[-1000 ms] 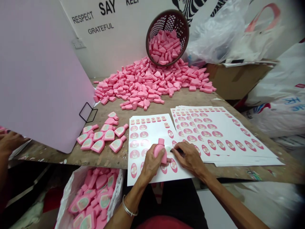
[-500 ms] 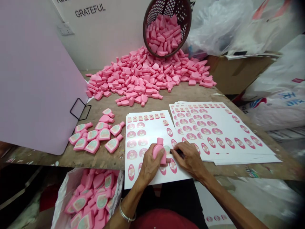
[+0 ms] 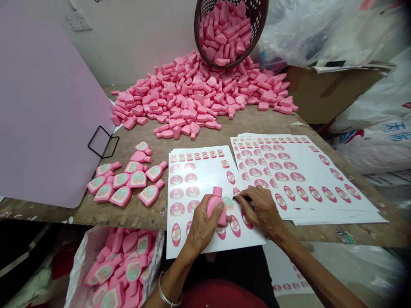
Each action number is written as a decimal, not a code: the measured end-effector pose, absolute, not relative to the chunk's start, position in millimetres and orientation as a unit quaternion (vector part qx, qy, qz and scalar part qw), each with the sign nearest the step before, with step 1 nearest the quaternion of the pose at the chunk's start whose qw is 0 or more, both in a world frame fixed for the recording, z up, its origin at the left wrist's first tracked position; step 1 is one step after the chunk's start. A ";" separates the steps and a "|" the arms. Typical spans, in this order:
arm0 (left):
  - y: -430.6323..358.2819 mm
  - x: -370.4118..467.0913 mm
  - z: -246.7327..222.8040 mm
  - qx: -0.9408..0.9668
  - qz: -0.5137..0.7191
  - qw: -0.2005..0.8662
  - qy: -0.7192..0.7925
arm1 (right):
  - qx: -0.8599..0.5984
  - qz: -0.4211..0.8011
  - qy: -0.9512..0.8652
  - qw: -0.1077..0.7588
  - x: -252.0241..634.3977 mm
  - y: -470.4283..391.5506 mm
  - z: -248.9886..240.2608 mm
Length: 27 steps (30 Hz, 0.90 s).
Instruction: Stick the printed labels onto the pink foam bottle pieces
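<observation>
Two bare hands above a sticker sheet point(image 3: 210, 171). The left hand point(image 3: 201, 226) is clamped on a pink bottle point(image 3: 214, 207), thumb across its blank upper face; the bottle lies within that hand's grasp, over the sheet, the gap beneath it impossible to judge. The right hand point(image 3: 260, 209), to the right of the left, has its fingers drawn together on a dark tool point(image 3: 236, 197), kind unclear, whose tip is just beside a green sticker point(image 3: 228, 204) between the two hands; whether this is flat or lifted cannot be told. Possible faults: the sticker could crease or tear if the tip digs into its edge; the sheet could slide if the right hand drags across it; the bottle could twist if the thumb's pressure slackens. Orientation: the bottle's long axis runs away from the wearer, leaning slightly left; its neck points beyond the left hand toward the heap of bottles point(image 3: 192, 94), its base back toward the wearer. Labelled bottles point(image 3: 120, 182) lie left of the left hand, necks mostly pointing right.
</observation>
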<state>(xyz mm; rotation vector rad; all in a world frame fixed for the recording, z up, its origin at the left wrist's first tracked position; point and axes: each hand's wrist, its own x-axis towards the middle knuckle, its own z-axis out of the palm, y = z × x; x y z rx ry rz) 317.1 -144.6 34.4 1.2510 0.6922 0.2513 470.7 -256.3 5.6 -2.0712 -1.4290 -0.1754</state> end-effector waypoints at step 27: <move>-141.1 314.4 33.5 0.494 0.137 0.798 0.318 | -0.792 -0.055 -0.444 0.414 458.0 -262.6 35.1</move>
